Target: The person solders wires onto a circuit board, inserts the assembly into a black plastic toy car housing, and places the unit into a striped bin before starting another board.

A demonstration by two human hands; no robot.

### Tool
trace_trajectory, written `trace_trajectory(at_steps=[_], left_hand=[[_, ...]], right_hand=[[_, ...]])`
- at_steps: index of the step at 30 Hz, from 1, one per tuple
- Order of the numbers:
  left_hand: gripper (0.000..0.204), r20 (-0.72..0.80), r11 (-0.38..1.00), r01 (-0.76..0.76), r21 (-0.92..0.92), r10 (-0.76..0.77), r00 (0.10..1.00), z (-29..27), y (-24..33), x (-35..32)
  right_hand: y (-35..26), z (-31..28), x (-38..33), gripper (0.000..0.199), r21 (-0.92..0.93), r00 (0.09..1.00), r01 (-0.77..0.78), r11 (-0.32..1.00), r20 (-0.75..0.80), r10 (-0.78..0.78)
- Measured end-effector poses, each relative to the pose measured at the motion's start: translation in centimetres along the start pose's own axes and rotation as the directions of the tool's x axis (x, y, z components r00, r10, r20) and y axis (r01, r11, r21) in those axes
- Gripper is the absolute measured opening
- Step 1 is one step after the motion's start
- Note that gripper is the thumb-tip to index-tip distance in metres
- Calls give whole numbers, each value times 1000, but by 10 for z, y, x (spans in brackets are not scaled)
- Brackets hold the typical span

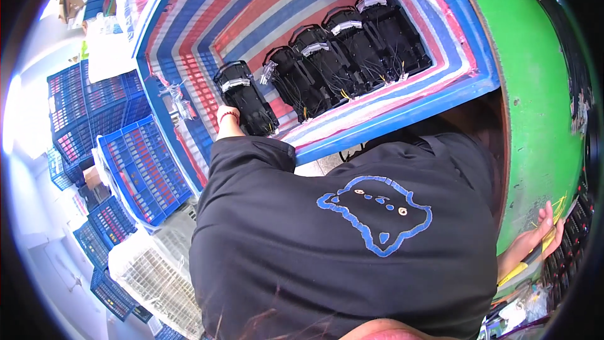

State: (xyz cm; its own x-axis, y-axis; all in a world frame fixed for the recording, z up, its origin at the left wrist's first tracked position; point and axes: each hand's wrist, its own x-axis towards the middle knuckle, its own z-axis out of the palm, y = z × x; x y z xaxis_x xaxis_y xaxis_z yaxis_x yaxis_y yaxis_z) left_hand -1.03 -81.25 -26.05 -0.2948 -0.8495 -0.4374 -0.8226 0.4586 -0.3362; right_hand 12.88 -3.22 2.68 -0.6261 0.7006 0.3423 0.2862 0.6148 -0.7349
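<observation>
My left hand (228, 115), with a red bracelet at the wrist, reaches into a large blue crate (402, 116) and grips the edge of a black plastic housing (248, 102). This housing has a silvery label strip and stands a little apart from a row of similar black housings (321, 63) with loose wires. Out to the right, my right hand (535, 242) is closed around a yellow-handled tool (513, 274) whose working end I cannot make out. Thin yellow strands (559, 211) stick out by its fingers.
A striped red, white and blue sheet (270, 9) lines the crate. Beside it on the right is a green table surface (535, 119) with dark parts along its far edge. Blue baskets (145, 170) and a white wire basket (154, 277) stand at left.
</observation>
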Motion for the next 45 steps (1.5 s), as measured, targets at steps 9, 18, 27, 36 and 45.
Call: trace_trajectory(at_steps=[9, 18, 27, 36, 45], left_hand=[[39, 683, 54, -783, 620, 453, 573, 93, -16, 78], [48, -47, -7, -887, 462, 998, -33, 186, 8, 67], [56, -708, 442, -875, -197, 554, 439, 93, 235, -50], [20, -921, -412, -903, -126, 387, -48, -217, 309, -374], [9, -164, -979, -199, 39, 190, -968, -125, 390, -781]], right_hand=[[2, 19, 4, 27, 37, 981, 140, 990, 134, -143], [-36, 10, 3, 28, -202, 989, -11, 979, 141, 40], [13, 13, -7, 25, 139, 995, 97, 986, 20, -101], [56, -17, -18, 24, 370, 984, 69, 926, -176, -4], [90, -35, -22, 23, 448, 979, -6, 894, -179, 96]])
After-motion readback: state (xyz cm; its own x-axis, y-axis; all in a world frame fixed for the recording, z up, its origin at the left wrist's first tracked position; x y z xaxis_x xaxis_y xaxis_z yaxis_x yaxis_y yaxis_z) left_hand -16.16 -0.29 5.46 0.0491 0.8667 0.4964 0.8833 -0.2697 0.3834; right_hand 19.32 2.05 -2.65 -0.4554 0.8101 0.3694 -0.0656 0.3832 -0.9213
